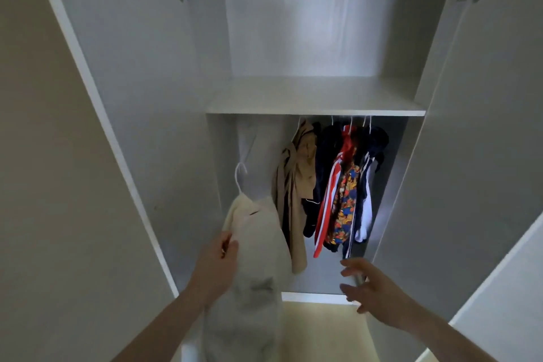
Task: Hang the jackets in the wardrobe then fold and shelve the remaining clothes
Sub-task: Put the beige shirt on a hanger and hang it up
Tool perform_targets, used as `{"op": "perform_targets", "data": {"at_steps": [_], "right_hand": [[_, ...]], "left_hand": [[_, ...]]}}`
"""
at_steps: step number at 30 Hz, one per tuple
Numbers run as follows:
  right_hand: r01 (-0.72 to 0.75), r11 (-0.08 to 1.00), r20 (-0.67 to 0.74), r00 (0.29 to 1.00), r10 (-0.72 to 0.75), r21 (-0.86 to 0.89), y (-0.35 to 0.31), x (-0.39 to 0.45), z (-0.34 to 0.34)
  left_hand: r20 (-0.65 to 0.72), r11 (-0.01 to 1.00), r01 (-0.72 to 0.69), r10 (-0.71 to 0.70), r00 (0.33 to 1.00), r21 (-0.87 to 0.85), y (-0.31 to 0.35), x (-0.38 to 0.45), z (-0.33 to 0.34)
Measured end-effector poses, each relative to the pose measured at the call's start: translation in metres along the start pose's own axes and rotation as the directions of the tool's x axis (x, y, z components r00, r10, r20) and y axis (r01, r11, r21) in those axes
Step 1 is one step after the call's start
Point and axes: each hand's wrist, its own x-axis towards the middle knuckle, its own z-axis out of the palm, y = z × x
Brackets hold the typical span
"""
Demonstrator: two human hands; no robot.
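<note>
A cream jacket (258,244) on a white hanger (240,176) is held up in front of the open white wardrobe (311,97). My left hand (217,258) grips the jacket at its left shoulder. The hanger's hook is below the rail and free of it. My right hand (370,285) is open, fingers spread, at the lower right of the opening and holds nothing. Several garments hang on the rail: a tan coat (296,185), dark jackets (329,150), a red striped jacket (329,206), a patterned shirt (346,203).
The shelf (314,97) above the rail is bare. Both wardrobe doors (123,97) stand open on either side, hinges visible at the top. The rail's left part holds no hangers. Pale floor (320,329) shows below the wardrobe base.
</note>
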Motion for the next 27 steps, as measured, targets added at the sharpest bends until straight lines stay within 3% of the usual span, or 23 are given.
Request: {"op": "perform_targets", "data": {"at_steps": [3, 12, 16, 22, 27], "right_hand": [[0.004, 1.0, 0.005, 1.0, -0.004, -0.026, -0.006, 0.052, -0.016], [0.218, 0.948, 0.042, 0.976, -0.214, -0.23, -0.065, 0.189, -0.043], [0.318, 0.888, 0.075, 0.947, -0.312, -0.333, -0.08, 0.259, -0.045], [0.351, 0.79, 0.127, 0.934, -0.334, -0.503, -0.121, 0.379, -0.022], [0.307, 0.7, 0.162, 0.95, -0.268, -0.644, -0.147, 0.471, -0.005]], "left_hand": [[-0.065, 0.998, 0.004, 0.0, 0.998, 0.061, 0.004, 0.026, 0.005], [-0.137, 0.987, 0.049, -0.028, 0.99, 0.152, 0.009, 0.129, 0.022], [-0.101, 0.98, 0.064, -0.046, 0.994, 0.189, -0.002, 0.183, 0.04], [-0.031, 0.976, 0.11, -0.106, 0.994, 0.186, -0.034, 0.248, 0.07], [0.015, 0.981, 0.129, -0.132, 0.991, 0.146, -0.059, 0.283, 0.087]]}}
